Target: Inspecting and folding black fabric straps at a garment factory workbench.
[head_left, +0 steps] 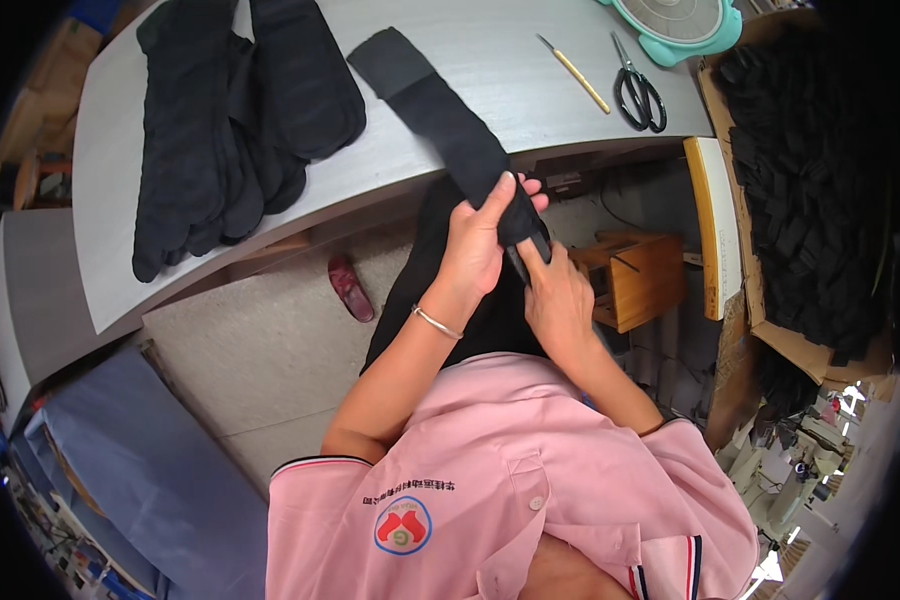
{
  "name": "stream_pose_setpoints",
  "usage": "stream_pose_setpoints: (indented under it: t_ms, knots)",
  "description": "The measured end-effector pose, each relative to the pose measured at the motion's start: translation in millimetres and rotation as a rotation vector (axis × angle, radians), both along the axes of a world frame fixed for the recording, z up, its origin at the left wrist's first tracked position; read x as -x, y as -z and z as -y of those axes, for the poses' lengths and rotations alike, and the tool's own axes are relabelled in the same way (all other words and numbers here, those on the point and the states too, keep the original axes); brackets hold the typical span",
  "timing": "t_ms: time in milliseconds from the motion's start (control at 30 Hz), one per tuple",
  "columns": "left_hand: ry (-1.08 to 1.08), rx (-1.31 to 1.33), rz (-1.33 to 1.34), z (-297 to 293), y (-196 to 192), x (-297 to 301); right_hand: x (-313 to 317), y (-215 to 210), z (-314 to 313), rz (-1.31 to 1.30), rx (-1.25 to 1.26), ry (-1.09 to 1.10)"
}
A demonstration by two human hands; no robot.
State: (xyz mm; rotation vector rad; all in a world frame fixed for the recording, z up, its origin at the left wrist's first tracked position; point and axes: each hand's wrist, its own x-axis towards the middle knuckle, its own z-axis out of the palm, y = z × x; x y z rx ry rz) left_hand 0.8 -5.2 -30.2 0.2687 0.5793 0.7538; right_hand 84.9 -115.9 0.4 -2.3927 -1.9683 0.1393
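A long black sock (450, 115) stretches from the table edge toward my lap, its far end lying on the grey table. My left hand (478, 240) is closed round the sock near its close end, thumb on top and fingertips showing on the far side. My right hand (558, 295) grips at the sock's close end, with a finger pointing into the fabric. A narrow dark strip (535, 250) shows beside that finger; I cannot tell whether it is a tool or part of the sock.
Piles of black socks (195, 130) lie on the table (410, 190) at the left. Black-handled scissors (638, 98), a yellow-handled pointed tool (575, 75) and a turquoise round-framed object (675, 25) are at the far right. A cardboard box (770, 335) of black pieces stands right, near a wooden stool (638, 278).
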Motion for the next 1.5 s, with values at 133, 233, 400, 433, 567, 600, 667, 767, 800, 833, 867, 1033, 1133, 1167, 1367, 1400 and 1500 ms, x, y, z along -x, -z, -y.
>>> stream_pose_setpoints:
  t_ms: [133,233,400,433,567,600,667,767,800,833,867,1033,1133,1167,1367,1400,1500]
  knots:
    - [-0.021,-0.008,-0.076,3.0,1.8,-4.0,8.6,9.1,-7.4,0.037,0.048,0.075]
    - [-0.059,-0.045,-0.056,5.2,4.7,-11.2,3.5,23.0,-42.9,-0.038,-0.120,0.069]
    - [-0.050,-0.001,0.042,0.1,3.2,-8.5,1.7,13.4,-58.2,-0.112,-0.036,0.070]
    - [-0.051,-0.003,0.044,0.3,3.3,-7.4,2.8,7.6,-52.0,-0.110,-0.038,0.068]
    - [-0.037,0.012,0.010,0.0,3.4,-1.6,9.5,2.5,-9.6,-0.005,-0.102,0.004]
    - [-0.028,-0.006,-0.012,0.6,3.8,-2.5,10.9,-0.2,-6.5,-0.029,-0.016,0.040]
    - [-0.038,-0.047,-0.026,2.7,7.1,-6.0,11.4,-6.7,-15.8,-0.013,0.062,0.089]
    - [0.016,-0.166,0.005,-1.0,11.5,-9.5,2.2,16.4,-53.3,-0.030,-0.139,0.082]
    - [-0.001,-0.070,0.042,-1.4,9.1,-10.2,1.0,18.7,-62.3,-0.052,-0.136,0.082]
    - [-0.003,-0.072,0.037,-1.4,8.6,-8.5,1.4,17.5,-62.7,-0.056,-0.138,0.079]
    - [-0.006,-0.061,0.044,-1.0,7.8,-7.5,-0.3,15.1,-61.8,-0.088,-0.113,0.072]
    - [-0.045,0.029,0.025,-4.8,-2.9,2.7,-4.0,-5.2,-22.6,-0.025,-0.010,-0.012]
    - [-0.059,0.011,-0.016,1.6,4.0,-3.0,6.0,5.8,-14.3,0.066,0.023,0.022]
    - [-0.052,-0.003,-0.046,3.2,5.5,-4.3,10.2,7.7,-16.3,0.124,0.027,0.058]
    - [-0.067,-0.040,-0.024,-4.9,4.2,-10.0,4.4,17.3,-72.5,-0.030,-0.043,0.092]
    - [-0.066,-0.034,-0.013,-2.9,4.5,-9.0,3.0,16.4,-68.4,-0.064,-0.025,0.076]
    - [-0.054,0.005,-0.013,4.6,6.9,-10.6,1.2,6.6,-47.2,-0.114,0.085,0.042]
